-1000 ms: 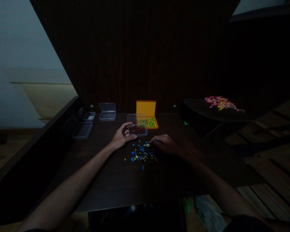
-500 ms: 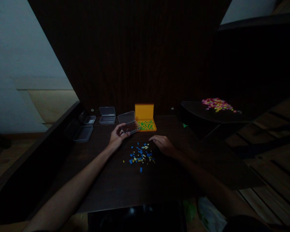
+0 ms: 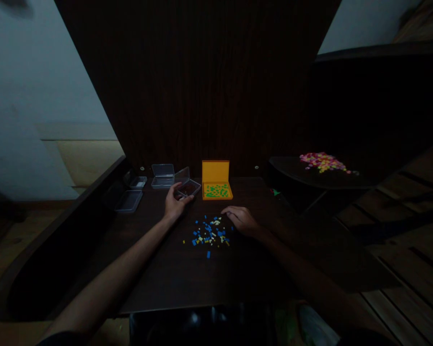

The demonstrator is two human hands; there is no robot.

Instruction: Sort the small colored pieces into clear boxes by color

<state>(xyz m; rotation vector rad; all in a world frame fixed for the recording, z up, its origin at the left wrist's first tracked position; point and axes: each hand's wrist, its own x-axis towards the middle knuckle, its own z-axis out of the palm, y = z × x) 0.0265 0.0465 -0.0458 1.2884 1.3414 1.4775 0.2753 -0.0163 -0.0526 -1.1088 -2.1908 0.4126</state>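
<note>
My left hand (image 3: 175, 200) is closed on the near left side of a clear plastic box (image 3: 198, 189). Its hinged lid stands up, and small dark reddish pieces lie inside. My right hand (image 3: 240, 219) is beside the right edge of a loose pile of small toy bricks (image 3: 211, 230), in blue, cream and yellow. The fingers of that hand are curled and pressed together; what they hold, if anything, is hidden. Behind the pile stands an open yellow box (image 3: 215, 170) with small green pieces in its bottom, just right of the clear box.
Another clear lidded box (image 3: 162, 181) stands open at the back left. Two more clear boxes, a large one (image 3: 129, 201) and a small one (image 3: 139, 181), sit by the left side panel. Pink, red and yellow pieces (image 3: 324, 162) are heaped on the right shelf (image 3: 292, 169).
My left hand has turned the clear box and moved it slightly left, away from the yellow box. My right hand has hardly moved. The camera view has shifted a little.
</note>
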